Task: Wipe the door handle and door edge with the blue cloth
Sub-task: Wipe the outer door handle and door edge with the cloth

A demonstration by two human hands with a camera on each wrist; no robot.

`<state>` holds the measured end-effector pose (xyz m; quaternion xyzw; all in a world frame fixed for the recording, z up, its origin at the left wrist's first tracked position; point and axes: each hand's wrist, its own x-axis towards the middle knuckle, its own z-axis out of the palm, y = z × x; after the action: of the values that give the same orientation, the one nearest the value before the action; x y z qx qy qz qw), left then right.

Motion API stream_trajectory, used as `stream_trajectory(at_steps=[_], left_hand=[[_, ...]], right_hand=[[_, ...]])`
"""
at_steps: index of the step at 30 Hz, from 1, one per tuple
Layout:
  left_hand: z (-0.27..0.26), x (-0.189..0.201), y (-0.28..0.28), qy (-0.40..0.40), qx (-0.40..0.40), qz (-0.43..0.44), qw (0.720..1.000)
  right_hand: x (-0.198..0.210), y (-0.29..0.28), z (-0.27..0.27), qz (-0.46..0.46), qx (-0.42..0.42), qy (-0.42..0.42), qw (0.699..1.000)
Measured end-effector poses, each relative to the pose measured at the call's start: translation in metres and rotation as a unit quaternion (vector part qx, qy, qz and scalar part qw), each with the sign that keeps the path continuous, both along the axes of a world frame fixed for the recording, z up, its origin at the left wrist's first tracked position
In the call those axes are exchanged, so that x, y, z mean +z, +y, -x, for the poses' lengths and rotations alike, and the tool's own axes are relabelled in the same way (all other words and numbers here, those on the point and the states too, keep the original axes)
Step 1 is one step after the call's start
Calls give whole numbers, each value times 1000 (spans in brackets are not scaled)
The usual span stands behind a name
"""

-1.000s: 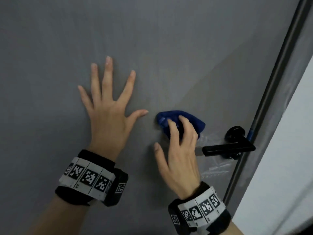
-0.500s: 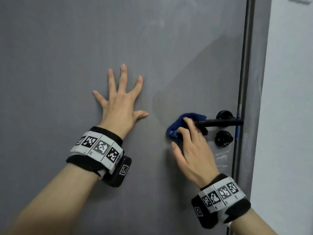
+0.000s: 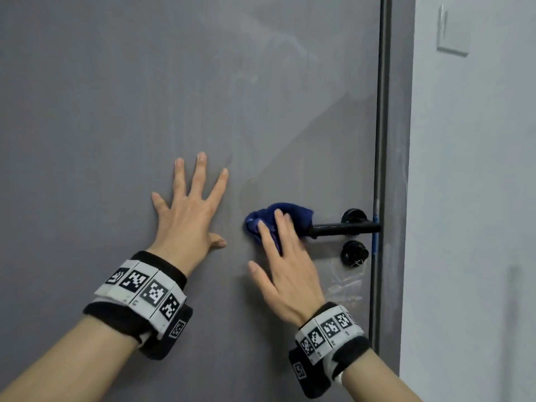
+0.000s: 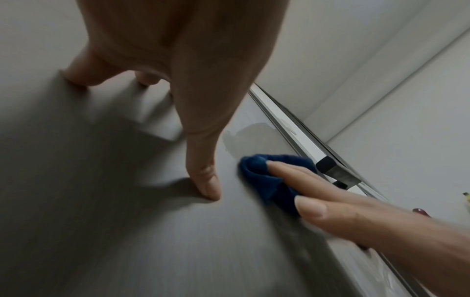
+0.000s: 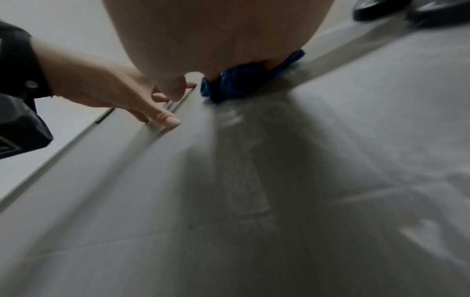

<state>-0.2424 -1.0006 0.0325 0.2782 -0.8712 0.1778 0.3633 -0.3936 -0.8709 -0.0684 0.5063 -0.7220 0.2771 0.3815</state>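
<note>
A black lever handle (image 3: 345,227) sticks out of the grey door (image 3: 145,97) near its dark right edge (image 3: 381,140). The bunched blue cloth (image 3: 293,213) covers the handle's free left end and touches the door. My right hand (image 3: 285,268) presses on the cloth with straight fingers, thumb spread apart below. In the left wrist view those fingers (image 4: 330,201) lie flat over the cloth (image 4: 269,180). My left hand (image 3: 188,216) rests flat on the door with spread fingers, left of the cloth and holding nothing.
A round black lock knob (image 3: 354,253) sits below the handle, with wrinkled clear film on the door under it. Right of the grey frame is a pale wall (image 3: 478,198) with a light switch (image 3: 452,33). Faint smears mark the door above the handle.
My right hand has slid the cloth rightward from the bare door onto the handle's free end. The left hand stays flat on the door. The head view has levelled.
</note>
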Motion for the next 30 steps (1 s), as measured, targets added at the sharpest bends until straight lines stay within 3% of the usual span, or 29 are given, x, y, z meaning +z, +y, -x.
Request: stream_trajectory(at_steps=[3, 6, 11, 16, 23, 25, 30], left_hand=[[-1, -2, -2, 2, -4, 0, 1000], [-1, -3, -1, 2, -2, -2, 1000], [-1, -6, -2, 6, -2, 6, 1000], [-8, -20, -4, -20, 28, 16, 999], [-15, -23, -10, -32, 6, -1, 999], [-17, -26, -14, -24, 7, 6, 1000], [-20, -30, -19, 4, -4, 18, 1000]], right_hand=[[3, 6, 11, -6, -54, 31, 998], [-6, 31, 39, 47, -110, -21, 993], [-9, 36, 39, 50, -81, -63, 994], [-34, 22, 10, -112, -68, 10, 991], [18, -16, -20, -89, -36, 93, 991], [2, -8, -14, -87, -46, 96, 990], [-82, 45, 25, -130, -104, 44, 985]])
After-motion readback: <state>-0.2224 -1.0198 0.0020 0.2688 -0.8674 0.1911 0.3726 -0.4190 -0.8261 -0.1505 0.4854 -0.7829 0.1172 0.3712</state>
